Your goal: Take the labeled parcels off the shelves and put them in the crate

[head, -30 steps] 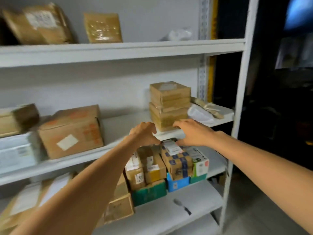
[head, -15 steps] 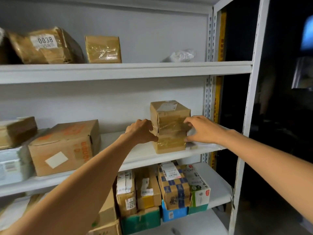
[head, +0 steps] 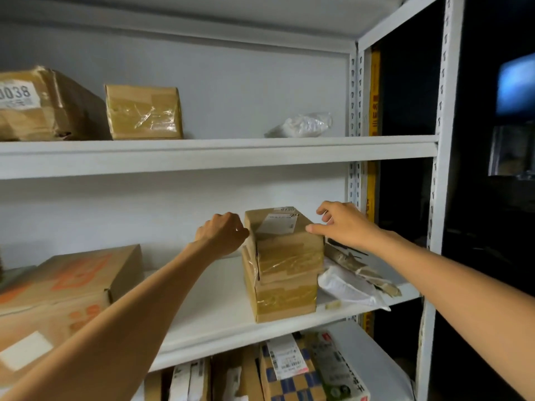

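Two taped brown parcels are stacked on the middle shelf (head: pixel 220 308). The top parcel (head: pixel 289 250) carries a white label on its upper face; the lower parcel (head: pixel 285 299) sits squarely under it. My left hand (head: pixel 221 237) is at the top parcel's left side, fingers curled against its edge. My right hand (head: pixel 344 224) is at its right side, thumb on the upper right edge and fingers spread loosely behind the parcel. No crate is in view.
On the same shelf, a white mailer bag (head: pixel 347 287) and a paper-wrapped bundle (head: pixel 362 270) lie right of the stack, and a large orange-printed box (head: pixel 66 287) sits left. The upper shelf holds a box marked 0038 (head: pixel 49 105), a taped box (head: pixel 144 112) and a plastic bag (head: pixel 304 125). Several labeled parcels (head: pixel 289 369) fill the shelf below.
Both hands rose from the shelf edge to the stack's sides, then up to the top parcel. The right hand loosened and spread. The view tilted upward.
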The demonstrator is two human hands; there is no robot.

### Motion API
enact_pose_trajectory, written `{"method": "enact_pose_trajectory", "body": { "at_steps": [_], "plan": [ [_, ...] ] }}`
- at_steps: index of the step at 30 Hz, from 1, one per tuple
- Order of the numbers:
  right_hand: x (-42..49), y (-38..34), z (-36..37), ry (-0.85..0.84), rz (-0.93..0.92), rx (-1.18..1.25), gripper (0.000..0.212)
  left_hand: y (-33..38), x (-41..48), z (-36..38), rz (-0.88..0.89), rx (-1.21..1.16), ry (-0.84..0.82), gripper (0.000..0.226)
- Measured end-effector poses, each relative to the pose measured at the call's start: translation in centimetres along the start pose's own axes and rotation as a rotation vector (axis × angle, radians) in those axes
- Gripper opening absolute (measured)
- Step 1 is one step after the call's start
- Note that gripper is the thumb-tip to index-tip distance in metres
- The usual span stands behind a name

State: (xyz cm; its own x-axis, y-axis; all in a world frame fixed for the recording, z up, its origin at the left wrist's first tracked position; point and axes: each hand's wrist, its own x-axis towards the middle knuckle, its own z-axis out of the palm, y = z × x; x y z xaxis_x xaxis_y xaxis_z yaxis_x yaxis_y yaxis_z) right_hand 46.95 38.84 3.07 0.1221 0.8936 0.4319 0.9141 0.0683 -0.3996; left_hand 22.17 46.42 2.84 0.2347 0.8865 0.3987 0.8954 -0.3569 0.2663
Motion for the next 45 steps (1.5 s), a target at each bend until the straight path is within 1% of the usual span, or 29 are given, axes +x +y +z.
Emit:
{"method": "enact_pose_trajectory", "body": {
  "at_steps": [2, 4, 5, 6, 7, 8, 10, 12, 14, 16, 17, 18, 19, 20, 21, 22, 24, 26, 27, 29, 31, 33, 35, 36, 37, 39, 41, 43, 45],
  "plan": [
    [0.6, -0.2, 0.4, -0.005, 0.022, 0.072, 0.063, 0.7, 0.5, 0.6, -0.038, -0.077, -0.062, 0.044],
    [1.1, -0.3, 1.1, -0.037, 0.050, 0.116, 0.066, 1.6, 0.8, 1.1, -0.128, -0.261, -0.166, 0.058],
    [1.2, -0.4, 1.5, -0.059, 0.072, 0.133, 0.065, 2.1, 0.8, 1.3, -0.184, -0.358, -0.219, 0.060],
    [1.4, -0.5, 1.9, -0.082, 0.097, 0.171, 0.058, 2.6, 0.8, 1.5, -0.237, -0.448, -0.260, 0.058],
    [1.7, -0.4, 2.1, -0.103, 0.128, 0.231, 0.046, 2.9, 0.7, 1.6, -0.286, -0.541, -0.280, 0.056],
    [1.7, -0.5, 2.3, -0.124, 0.164, 0.309, 0.039, 3.0, 0.7, 1.7, -0.322, -0.639, -0.290, 0.055],
    [1.7, -0.3, 2.4, -0.187, 0.224, 0.484, 0.036, 2.8, 0.4, 1.9, -0.336, -0.820, -0.309, 0.050],
    [1.6, -0.3, 2.4, -0.289, 0.276, 0.665, 0.025, 2.9, -0.3, 1.8, -0.326, -0.925, -0.324, 0.047],
    [1.3, -0.6, 2.1, -0.332, 0.301, 0.769, 0.027, 3.3, -1.1, 1.5, -0.329, -0.941, -0.314, 0.046],
    [0.7, -0.9, 1.9, -0.294, 0.302, 0.808, 0.032, 3.8, -2.0, 0.9, -0.322, -0.916, -0.296, 0.049],
    [0.1, -1.0, 1.8, -0.267, 0.311, 0.823, 0.045, 3.9, -2.5, 0.6, -0.322, -0.908, -0.290, 0.052],
    [-0.5, -1.1, 1.8, -0.244, 0.331, 0.838, 0.064, 3.9, -2.9, 0.2, -0.330, -0.901, -0.291, 0.057],
    [-1.3, -1.2, 1.8, -0.220, 0.343, 0.841, 0.083, 3.8, -3.4, -0.2, -0.345, -0.896, -0.308, 0.060],
    [-2.1, -1.6, 1.8, -0.197, 0.340, 0.824, 0.096, 3.6, -4.0, -0.6, -0.360, -0.895, -0.338, 0.061],
    [-2.9, -2.1, 2.1, -0.187, 0.320, 0.795, 0.100, 3.1, -4.7, -0.9, -0.371, -0.898, -0.367, 0.061],
    [-3.7, -2.8, 2.4, -0.185, 0.293, 0.777, 0.096, 2.5, -5.5, -1.1, -0.372, -0.908, -0.388, 0.061],
    [-5.3, -5.0, 3.1, -0.182, 0.235, 0.808, 0.079, 0.7, -7.1, -1.6, -0.351, -0.955, -0.394, 0.066],
    [-6.5, -7.2, 4.1, -0.168, 0.227, 0.842, 0.062, -1.2, -8.8, -2.2, -0.342, -1.028, -0.375, 0.077],
    [-7.2, -8.0, 4.8, -0.147, 0.244, 0.860, 0.057, -2.0, -9.8, -2.5, -0.336, -1.068, -0.359, 0.080],
    [-8.7, -9.1, 6.1, -0.084, 0.285, 0.887, 0.055, -3.4, -11.5, -2.9, -0.311, -1.102, -0.331, 0.072],
    [-9.9, -9.9, 7.0, -0.057, 0.303, 0.863, 0.054, -4.5, -13.0, -3.2, -0.288, -1.128, -0.300, 0.065],
    [-11.3, -10.7, 7.1, -0.051, 0.322, 0.815, 0.060, -5.3, -14.5, -3.4, -0.283, -1.167, -0.272, 0.066],
    [-12.0, -11.2, 6.9, -0.027, 0.335, 0.778, 0.082, -6.0, -15.7, -3.4, -0.275, -1.210, -0.224, 0.066],
    [-12.4, -11.3, 6.7, -0.015, 0.341, 0.783, 0.087, -6.3, -16.3, -3.2, -0.262, -1.230, -0.186, 0.066],
    [-12.7, -11.3, 6.5, 0.000, 0.335, 0.800, 0.083, -6.5, -16.9, -2.9, -0.231, -1.253, -0.125, 0.067],
    [-13.3, -11.4, 6.0, 0.031, 0.311, 0.835, 0.069, -6.8, -18.2, -1.9, -0.099, -1.266, 0.040, 0.066],
    [-13.8, -11.2, 5.8, 0.064, 0.313, 0.895, 0.067, -6.6, -19.4, -1.0, 0.055, -1.216, 0.172, 0.065],
    [-14.1, -10.8, 5.7, 0.086, 0.328, 0.981, 0.066, -6.3, -20.0, -0.5, 0.148, -1.141, 0.224, 0.067],
    [-14.6, -10.5, 5.5, 0.066, 0.343, 1.037, 0.062, -6.0, -20.5, -0.3, 0.159, -1.043, 0.229, 0.070]
  ]
}}
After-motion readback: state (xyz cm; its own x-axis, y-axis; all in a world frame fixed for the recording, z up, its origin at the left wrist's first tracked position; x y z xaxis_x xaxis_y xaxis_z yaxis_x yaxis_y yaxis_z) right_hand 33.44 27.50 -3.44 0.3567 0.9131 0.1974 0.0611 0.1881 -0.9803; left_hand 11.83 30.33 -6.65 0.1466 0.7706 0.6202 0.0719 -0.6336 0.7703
